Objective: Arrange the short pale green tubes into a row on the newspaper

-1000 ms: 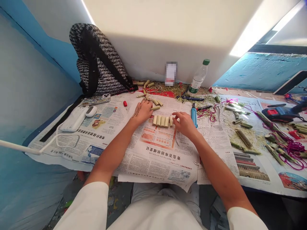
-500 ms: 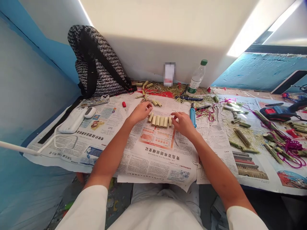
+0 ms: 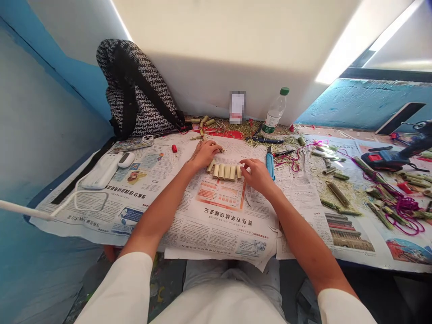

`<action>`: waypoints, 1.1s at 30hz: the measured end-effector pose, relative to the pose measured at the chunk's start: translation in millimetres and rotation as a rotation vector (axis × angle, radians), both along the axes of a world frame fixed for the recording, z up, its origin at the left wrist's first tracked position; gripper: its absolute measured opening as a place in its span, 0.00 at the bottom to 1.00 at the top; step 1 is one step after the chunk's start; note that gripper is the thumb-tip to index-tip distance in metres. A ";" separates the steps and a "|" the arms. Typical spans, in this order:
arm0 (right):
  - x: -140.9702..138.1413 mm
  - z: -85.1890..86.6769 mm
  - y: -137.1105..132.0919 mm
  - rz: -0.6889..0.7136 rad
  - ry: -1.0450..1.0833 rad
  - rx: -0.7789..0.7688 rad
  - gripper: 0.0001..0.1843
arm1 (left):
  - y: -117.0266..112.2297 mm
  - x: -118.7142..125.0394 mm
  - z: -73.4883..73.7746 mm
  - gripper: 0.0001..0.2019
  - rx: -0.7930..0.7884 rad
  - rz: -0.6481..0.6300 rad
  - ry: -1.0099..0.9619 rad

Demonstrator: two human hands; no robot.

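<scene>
Short, pale bamboo pieces [image 3: 224, 172] stand side by side in a slightly uneven row on newspaper. Just behind the row, my left hand [image 3: 206, 153] bends its fingers down over a loose bamboo piece [image 3: 222, 150], of which only a small end shows. My right hand [image 3: 256, 174] rests at the row's right end, thumb and fingers apart, fingertips close to the last piece; whether they touch it I cannot tell. A blue utility knife [image 3: 270, 165] lies to the right of that hand.
A green-capped bottle [image 3: 274, 112] and a patterned backpack [image 3: 138, 90] stand at the back. On the left are a white power strip [image 3: 103, 171] and a red cap [image 3: 174, 148]. A cordless drill [image 3: 381, 157], purple cord [image 3: 407, 207] and cut bamboo stems [image 3: 337, 193] occupy the right.
My left hand has moved right and slightly away from me, onto the loose bamboo pieces behind the row. My right hand stays at the row's end.
</scene>
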State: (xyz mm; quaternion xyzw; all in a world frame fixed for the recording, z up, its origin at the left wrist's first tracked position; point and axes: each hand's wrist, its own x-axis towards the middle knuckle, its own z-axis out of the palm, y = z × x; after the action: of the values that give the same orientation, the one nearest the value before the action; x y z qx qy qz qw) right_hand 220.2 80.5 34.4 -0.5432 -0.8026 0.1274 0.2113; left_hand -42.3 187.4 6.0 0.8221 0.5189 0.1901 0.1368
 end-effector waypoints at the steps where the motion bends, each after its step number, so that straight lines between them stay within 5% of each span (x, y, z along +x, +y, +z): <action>1: -0.1 0.2 0.0 -0.001 0.003 -0.005 0.17 | 0.7 -1.4 0.1 0.18 0.021 0.022 -0.007; 7: -0.1 -1.6 1.1 0.000 0.011 0.006 0.16 | 0.9 0.6 2.0 0.18 0.012 -0.100 -0.036; 15: -0.3 0.1 0.8 -0.005 0.008 0.019 0.16 | -6.9 12.5 -0.8 0.21 0.061 -0.048 0.015; 23: 0.4 -4.9 1.3 0.001 -0.012 0.021 0.16 | -14.1 12.4 8.3 0.11 0.008 0.009 -0.083; 28: -0.6 -6.7 1.0 0.011 -0.031 0.019 0.15 | -12.1 -13.0 18.0 0.12 -0.068 0.035 -0.143; 33: -1.9 -3.5 -0.6 0.018 -0.021 0.036 0.15 | -17.9 -49.8 32.9 0.20 -0.333 0.019 -0.192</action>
State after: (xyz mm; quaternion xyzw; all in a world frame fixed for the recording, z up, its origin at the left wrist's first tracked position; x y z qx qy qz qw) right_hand 218.2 80.0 30.9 -0.5332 -0.8118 0.1091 0.2116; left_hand -92.1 169.4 38.9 0.7613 0.5355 0.1806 0.3180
